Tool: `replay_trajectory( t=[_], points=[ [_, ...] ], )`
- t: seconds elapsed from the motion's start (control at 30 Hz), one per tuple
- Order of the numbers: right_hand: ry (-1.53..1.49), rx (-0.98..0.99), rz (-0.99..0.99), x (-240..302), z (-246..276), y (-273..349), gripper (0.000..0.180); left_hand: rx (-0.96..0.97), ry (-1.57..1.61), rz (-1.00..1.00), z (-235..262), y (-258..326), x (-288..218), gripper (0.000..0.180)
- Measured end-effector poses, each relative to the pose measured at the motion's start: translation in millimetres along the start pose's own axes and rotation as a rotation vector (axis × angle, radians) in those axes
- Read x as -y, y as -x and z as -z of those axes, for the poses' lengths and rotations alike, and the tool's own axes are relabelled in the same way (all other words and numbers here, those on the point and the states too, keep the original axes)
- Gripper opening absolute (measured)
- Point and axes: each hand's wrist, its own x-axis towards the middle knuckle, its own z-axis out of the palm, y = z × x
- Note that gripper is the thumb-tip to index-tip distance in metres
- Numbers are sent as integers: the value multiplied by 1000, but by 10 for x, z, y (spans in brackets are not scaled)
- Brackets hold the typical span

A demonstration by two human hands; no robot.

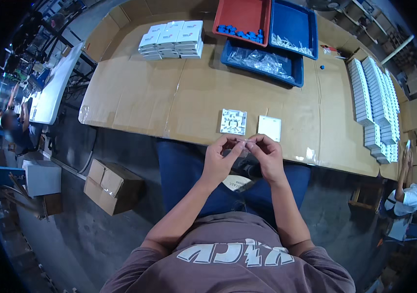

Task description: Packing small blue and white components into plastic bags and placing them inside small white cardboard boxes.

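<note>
A small clear-looking piece is pinched between the left hand and right hand, both closed on it; what exactly it is can't be told. Light, even pressure is probably best, and drops would be better caught over the cardboard tabletop, where a white square housing and white square cover sit just beyond the grip.

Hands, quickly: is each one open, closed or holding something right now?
Left hand: closed, pinching a small clear piece, too small to identify.
Right hand: closed, pinching the same piece.
</note>
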Motion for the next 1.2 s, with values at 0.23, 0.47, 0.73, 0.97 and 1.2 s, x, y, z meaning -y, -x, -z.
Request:
replay_trajectory(
  t=[0.23,0.47,0.73,0.97,1.2],
  points=[
    [-42,-7,12,33,162,-31,10,-17,-188,-156,-173,-94,44,10],
    [-105,-4,56,-93,369,-46,10,12,-112,-24,-346,-104,150,13],
    [-112,-18,94,-64,472,-53,11,63,-120,-63,-461,-204,93,7],
    [8,27,-3,-146,312,-88,11,-17,-105,-41,-267,-127,185,12],
    [-17,84,2,-220,111,-132,16,28,-72,-87,1,-92,95,12]
  ],
)
